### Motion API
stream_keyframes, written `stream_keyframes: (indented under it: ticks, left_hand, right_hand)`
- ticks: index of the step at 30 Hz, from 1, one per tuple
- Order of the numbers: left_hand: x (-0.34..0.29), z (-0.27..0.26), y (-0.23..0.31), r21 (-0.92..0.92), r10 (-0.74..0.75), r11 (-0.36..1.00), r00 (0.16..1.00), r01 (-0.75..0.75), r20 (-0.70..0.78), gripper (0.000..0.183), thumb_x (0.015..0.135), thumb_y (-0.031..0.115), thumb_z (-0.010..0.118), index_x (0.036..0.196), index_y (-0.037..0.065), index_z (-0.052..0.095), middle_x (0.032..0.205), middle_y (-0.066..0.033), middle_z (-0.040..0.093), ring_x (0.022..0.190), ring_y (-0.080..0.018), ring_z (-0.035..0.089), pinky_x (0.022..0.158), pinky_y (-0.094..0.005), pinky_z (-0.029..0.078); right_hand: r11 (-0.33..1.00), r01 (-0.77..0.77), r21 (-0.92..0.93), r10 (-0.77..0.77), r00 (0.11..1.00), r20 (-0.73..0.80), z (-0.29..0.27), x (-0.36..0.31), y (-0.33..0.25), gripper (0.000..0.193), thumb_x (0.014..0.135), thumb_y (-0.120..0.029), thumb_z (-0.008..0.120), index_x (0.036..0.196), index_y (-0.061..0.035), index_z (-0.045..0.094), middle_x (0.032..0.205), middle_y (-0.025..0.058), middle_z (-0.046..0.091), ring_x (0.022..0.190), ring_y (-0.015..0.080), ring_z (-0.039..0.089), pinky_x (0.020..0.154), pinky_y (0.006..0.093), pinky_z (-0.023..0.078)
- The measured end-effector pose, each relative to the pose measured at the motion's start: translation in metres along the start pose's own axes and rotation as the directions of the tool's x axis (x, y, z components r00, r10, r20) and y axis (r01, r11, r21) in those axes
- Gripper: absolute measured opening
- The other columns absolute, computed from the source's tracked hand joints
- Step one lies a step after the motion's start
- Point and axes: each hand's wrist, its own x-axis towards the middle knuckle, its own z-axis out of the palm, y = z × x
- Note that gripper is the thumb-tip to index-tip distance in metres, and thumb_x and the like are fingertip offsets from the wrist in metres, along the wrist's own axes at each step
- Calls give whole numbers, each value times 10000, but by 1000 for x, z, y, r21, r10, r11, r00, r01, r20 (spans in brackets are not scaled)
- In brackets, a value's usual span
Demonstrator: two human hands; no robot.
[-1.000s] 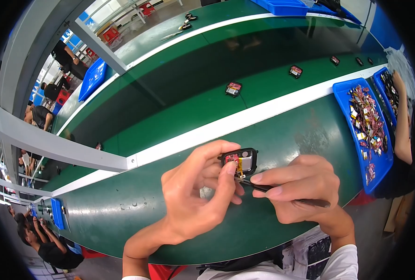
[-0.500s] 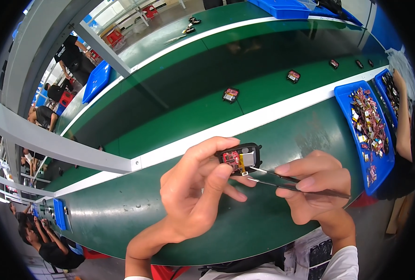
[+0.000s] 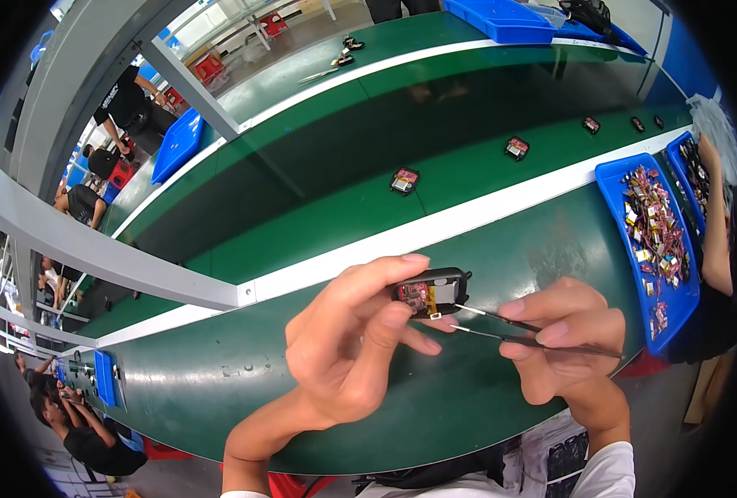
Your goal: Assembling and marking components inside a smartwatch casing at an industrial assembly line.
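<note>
Between the thumb and fingers of my left hand (image 3: pixel 343 340) is a small black device housing (image 3: pixel 430 292), its inside facing up. A red circuit board, a silver battery cell and a strip of yellow tape show in it, with a small pale connector at its lower edge. My right hand (image 3: pixel 563 336) grips dark tweezers (image 3: pixel 542 340) with bright tips. The tweezer tips are spread apart beside the housing's lower right corner; whether the upper tip touches it I cannot tell.
Several similar housings, one a nearby unit (image 3: pixel 405 181), lie on the green conveyor belt (image 3: pixel 302 183). A blue tray (image 3: pixel 692 290) of small boards stands right, near another person's arm (image 3: pixel 717 224). A grey metal frame (image 3: pixel 136 266) crosses the left. Other people sit or stand farther off.
The tweezer tips have drawn slightly away from the housing's middle toward its lower right. The housing has tilted and shifted a little downward. Units on the belt have slipped slightly left.
</note>
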Motion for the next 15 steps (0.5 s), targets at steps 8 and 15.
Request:
stream_keyframes:
  ticks: [8, 15]
  left_hand:
    - [37, -42, -83, -4, -406, 902, 846, 431, -346, 283, 1053, 94, 530, 1226, -119, 598, 1063, -170, 662, 666, -198, 702, 504, -283, 579]
    - [40, -134, -170, 276, -558, 615, 655, 739, -510, 247, 1000, 93, 587, 1157, -72, 683, 1005, -182, 674, 694, -235, 715, 570, -360, 553]
  right_hand:
    - [990, -73, 118, 105, 951, -291, 39, -15, 43, 318, 749, 41, 870, 973, -28, 655, 908, 120, 776, 465, 65, 518, 434, 205, 373]
    - [967, -255, 4, 253, 958, -132, 56, -35, 67, 181, 789, 13, 835, 904, -21, 699, 818, 45, 751, 417, 42, 392, 454, 213, 373]
